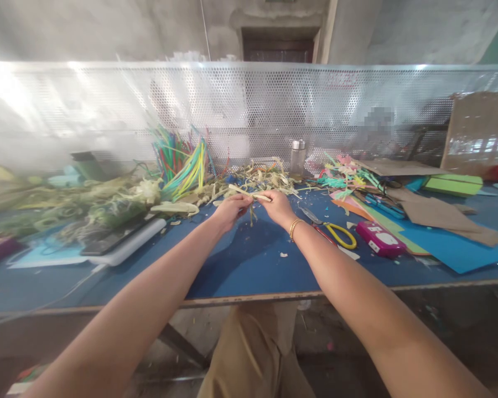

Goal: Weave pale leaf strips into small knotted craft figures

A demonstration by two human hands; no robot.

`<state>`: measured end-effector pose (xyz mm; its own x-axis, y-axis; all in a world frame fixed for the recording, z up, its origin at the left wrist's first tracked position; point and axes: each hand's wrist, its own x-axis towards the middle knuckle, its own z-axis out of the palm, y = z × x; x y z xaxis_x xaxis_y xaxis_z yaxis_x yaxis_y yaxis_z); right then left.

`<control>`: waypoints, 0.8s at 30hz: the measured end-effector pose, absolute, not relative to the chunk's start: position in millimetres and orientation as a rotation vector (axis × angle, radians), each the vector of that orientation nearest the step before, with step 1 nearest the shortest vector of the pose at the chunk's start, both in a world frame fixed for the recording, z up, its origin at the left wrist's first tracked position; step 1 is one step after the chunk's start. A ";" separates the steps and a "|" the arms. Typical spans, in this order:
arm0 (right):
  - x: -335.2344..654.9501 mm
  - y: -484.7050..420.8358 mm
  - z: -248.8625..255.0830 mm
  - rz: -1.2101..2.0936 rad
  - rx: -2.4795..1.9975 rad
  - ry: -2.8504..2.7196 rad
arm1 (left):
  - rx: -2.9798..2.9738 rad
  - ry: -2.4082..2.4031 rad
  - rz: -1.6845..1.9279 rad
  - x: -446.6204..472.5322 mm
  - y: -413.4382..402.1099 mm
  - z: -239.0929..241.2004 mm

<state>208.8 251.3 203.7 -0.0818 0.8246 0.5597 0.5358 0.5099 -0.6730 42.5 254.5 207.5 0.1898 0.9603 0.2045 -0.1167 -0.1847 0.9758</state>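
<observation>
Over the middle of the blue table (232,276), my left hand (232,211) and my right hand (279,208) are close together. Both are closed on a pale yellow-green strip (238,190), whose ends stick out past my fingers. A thin piece of it hangs down between the hands. Its material is too small to tell. Behind my hands lies a heap of similar pale, curled strips (269,178). To the right of my right hand rest scissors with yellow handles (342,235).
A bundle of coloured pipe cleaners (186,163) stands at back left, near tangled greenish strips (112,213). A glass bottle (297,157) stands before the perforated metal panel (216,105). At right lie a magenta box (380,239), blue paper (456,249) and brown cardboard (434,213).
</observation>
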 end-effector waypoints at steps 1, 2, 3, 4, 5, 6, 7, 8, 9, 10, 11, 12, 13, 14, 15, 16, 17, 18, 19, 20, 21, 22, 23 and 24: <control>208.8 251.9 203.1 0.378 -1.129 -1.745 | 1.392 0.891 1.248 42.8 254.2 207.7; 208.9 252.5 202.6 0.392 -1.113 -1.737 | 1.415 0.893 1.252 43.3 253.6 208.0; 209.1 253.1 202.2 0.400 -1.104 -1.729 | 1.436 0.895 1.247 43.9 252.7 208.4; 209.3 253.5 202.1 0.404 -1.100 -1.721 | 1.452 0.897 1.244 44.5 251.6 208.9; 209.7 253.8 202.1 0.403 -1.095 -1.711 | 1.464 0.899 1.245 45.1 250.5 209.3; 210.1 253.9 202.3 0.399 -1.088 -1.701 | 1.469 0.898 1.253 45.6 249.5 209.8; 210.5 253.8 202.7 0.392 -1.079 -1.694 | 1.464 0.894 1.270 46.0 248.7 210.3; 210.9 253.5 203.3 0.381 -1.068 -1.691 | 1.453 0.884 1.295 46.3 248.1 210.7; 211.2 253.1 203.9 0.365 -1.057 -1.691 | 1.442 0.870 1.324 46.4 247.8 211.0; 211.3 252.5 204.7 0.347 -1.048 -1.695 | 1.435 0.855 1.351 46.5 247.8 211.3; 211.3 251.9 205.5 0.330 -1.042 -1.699 | 1.437 0.840 1.369 46.4 248.0 211.5; 211.2 251.3 206.2 0.314 -1.039 -1.704 | 1.444 0.828 1.384 46.4 248.4 211.5; 211.0 250.6 207.0 0.299 -1.038 -1.707 | 1.455 0.819 1.390 46.3 249.0 211.4; 210.7 249.9 207.7 0.285 -1.039 -1.710 | 1.468 0.815 1.390 46.2 249.6 211.2; 210.3 249.4 208.3 0.270 -1.040 -1.714 | 1.479 0.813 1.385 46.2 250.2 211.0; 210.0 248.9 208.8 0.251 -1.043 -1.719 | 1.486 0.813 1.378 46.1 250.6 210.9; 209.8 248.5 209.3 0.229 -1.045 -1.728 | 1.491 0.811 1.368 46.1 250.7 210.9; 209.7 248.2 209.7 0.206 -1.046 -1.737 | 1.496 0.807 1.357 46.0 250.6 211.0; 209.7 248.0 210.1 0.183 -1.047 -1.746 | 1.501 0.800 1.347 46.0 250.3 211.3; 209.8 247.8 210.4 0.160 -1.049 -1.752 | 1.504 0.788 1.336 46.0 249.6 211.7; 210.0 247.7 210.6 0.138 -1.053 -1.759 | 1.508 0.775 1.322 46.0 248.9 212.1; 210.3 247.5 210.8 0.117 -1.057 -1.766 | 1.513 0.760 1.308 46.1 248.1 212.6; 210.4 247.2 211.0 0.100 -1.063 -1.773 | 1.521 0.748 1.296 46.2 247.3 212.9; 210.4 246.8 211.0 0.086 -1.070 -1.781 | 1.531 0.740 1.289 46.4 246.7 213.1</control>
